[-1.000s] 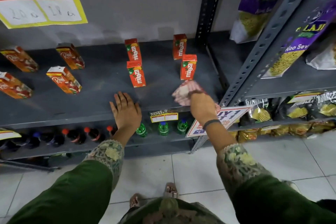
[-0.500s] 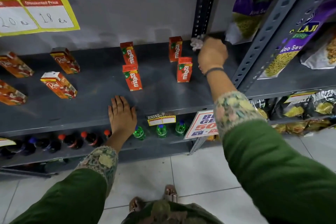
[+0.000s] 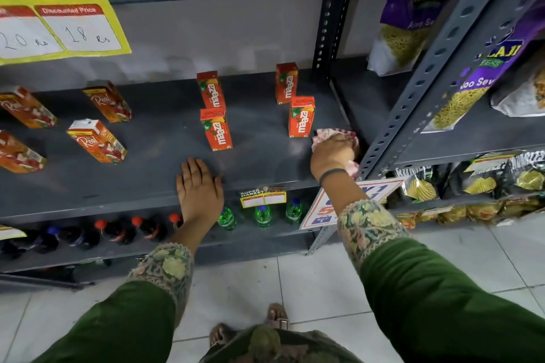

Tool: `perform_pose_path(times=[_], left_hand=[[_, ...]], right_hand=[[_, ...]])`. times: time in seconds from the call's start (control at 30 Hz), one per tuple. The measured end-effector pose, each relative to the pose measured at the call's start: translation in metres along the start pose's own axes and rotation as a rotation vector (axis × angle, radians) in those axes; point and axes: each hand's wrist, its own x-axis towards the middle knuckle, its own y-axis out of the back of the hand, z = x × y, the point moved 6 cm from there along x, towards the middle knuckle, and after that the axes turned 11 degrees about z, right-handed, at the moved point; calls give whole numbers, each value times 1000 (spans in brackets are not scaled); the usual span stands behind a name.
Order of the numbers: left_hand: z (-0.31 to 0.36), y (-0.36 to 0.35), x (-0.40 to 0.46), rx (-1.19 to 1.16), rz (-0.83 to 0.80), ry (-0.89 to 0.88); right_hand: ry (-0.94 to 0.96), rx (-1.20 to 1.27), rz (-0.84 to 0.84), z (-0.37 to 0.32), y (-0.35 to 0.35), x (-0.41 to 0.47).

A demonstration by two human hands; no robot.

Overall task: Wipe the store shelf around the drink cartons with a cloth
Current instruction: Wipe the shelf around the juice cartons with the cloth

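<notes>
A dark grey metal shelf point(image 3: 153, 162) holds several upright orange Maaza cartons; the nearest ones are the front right carton point(image 3: 301, 117) and the front middle carton point(image 3: 216, 129). My right hand point(image 3: 331, 156) presses a crumpled red-and-white checked cloth point(image 3: 336, 135) onto the shelf's right front corner, just right of and below the front right carton. My left hand point(image 3: 200, 188) lies flat, fingers apart, on the shelf's front edge below the middle carton.
Real juice cartons point(image 3: 97, 141) stand on the shelf's left part. A perforated upright post point(image 3: 413, 82) bounds the shelf on the right, with snack bags point(image 3: 410, 26) beyond. Bottles point(image 3: 262, 215) and price tags point(image 3: 262, 197) sit below the front edge.
My right hand has drawn the cloth from the back right corner of the shelf forward to the front right corner. My left hand has stayed flat on the front edge.
</notes>
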Motion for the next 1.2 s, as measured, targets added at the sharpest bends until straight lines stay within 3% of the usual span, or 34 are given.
perform_pose_path(times=[0.2, 0.3, 0.47, 0.63, 0.73, 0.87, 1.0, 1.2], left_hand=[[1, 0, -1, -2, 15, 1], [-1, 0, -1, -4, 9, 10], [-1, 0, 1, -3, -35, 11], [-7, 8, 5, -31, -59, -31], [-22, 18, 11, -46, -20, -7], [-44, 23, 12, 11, -20, 25], [-50, 18, 8, 78, -47, -24], [-51, 20, 9, 71, -57, -31]], right_hand=[[208, 1, 119, -46, 21, -51], [356, 272, 110, -67, 31, -70], [167, 460, 291, -43, 44, -63], [322, 416, 160, -54, 29, -79], [211, 602, 110, -41, 40, -86], [109, 785, 328, -35, 88, -65], [164, 659, 367, -85, 119, -14], [334, 381, 105, -127, 71, 14]])
